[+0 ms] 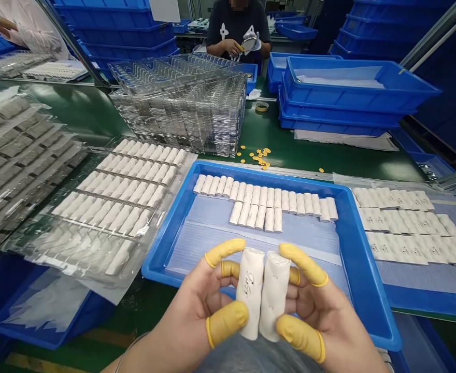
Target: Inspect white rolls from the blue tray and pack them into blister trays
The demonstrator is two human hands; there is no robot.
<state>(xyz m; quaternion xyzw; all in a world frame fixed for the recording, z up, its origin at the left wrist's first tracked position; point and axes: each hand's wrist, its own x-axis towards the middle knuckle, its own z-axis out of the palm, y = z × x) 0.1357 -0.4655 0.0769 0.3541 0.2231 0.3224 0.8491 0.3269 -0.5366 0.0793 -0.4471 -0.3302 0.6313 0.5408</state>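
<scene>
My left hand (216, 300), in yellow finger cots, grips a small white fabric roll with dark lettering (250, 292). Beside it, my right hand (309, 305), also in yellow finger cots, has its fingers closed on a plain-sided white fabric roll (274, 295). Both rolls are held upright, side by side, above the near part of a blue tray (352, 243). Inside the tray, a row of similar white rolls (251, 194) lies along the far side, with a shorter second row in front of it, on pale lining sheets.
Left of the tray is a clear plastic tray of white rolls (123, 181); more filled trays (14, 155) are stacked beyond. Clear trays (185, 109) and blue bins (348, 98) stand behind. Yellow finger cots (261, 155) lie scattered. More rolls (410, 223) lie right. A co-worker (238, 31) sits opposite.
</scene>
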